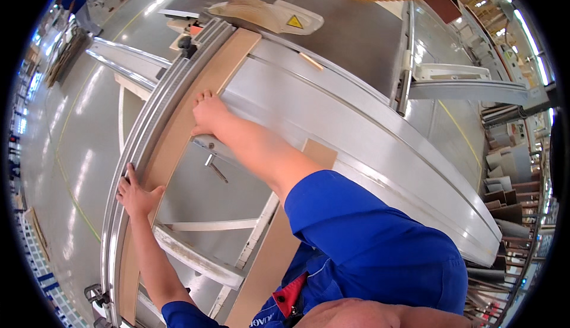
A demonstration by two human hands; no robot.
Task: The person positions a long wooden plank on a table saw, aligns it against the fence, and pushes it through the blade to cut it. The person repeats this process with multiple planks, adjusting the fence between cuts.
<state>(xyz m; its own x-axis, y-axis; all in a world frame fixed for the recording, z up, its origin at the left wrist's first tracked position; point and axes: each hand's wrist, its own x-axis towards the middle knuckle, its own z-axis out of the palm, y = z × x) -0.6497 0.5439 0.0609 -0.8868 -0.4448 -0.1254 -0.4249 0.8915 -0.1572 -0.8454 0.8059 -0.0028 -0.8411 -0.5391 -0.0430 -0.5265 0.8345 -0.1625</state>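
You seem to be aligning the long brown board (172, 144) lying along the metal fence (148, 123) – left hand (139, 197) splayed across both, right hand (209, 114) over the board farther up the fence, clamped or not I can't tell – and next likely need even pressure fenceward.

Bare left hand (140, 198) and right hand (209, 114); blue short-sleeved shirt (380, 227), its red patch (292, 292) bearing a dark dot, white lettering (263, 321) near that patch.
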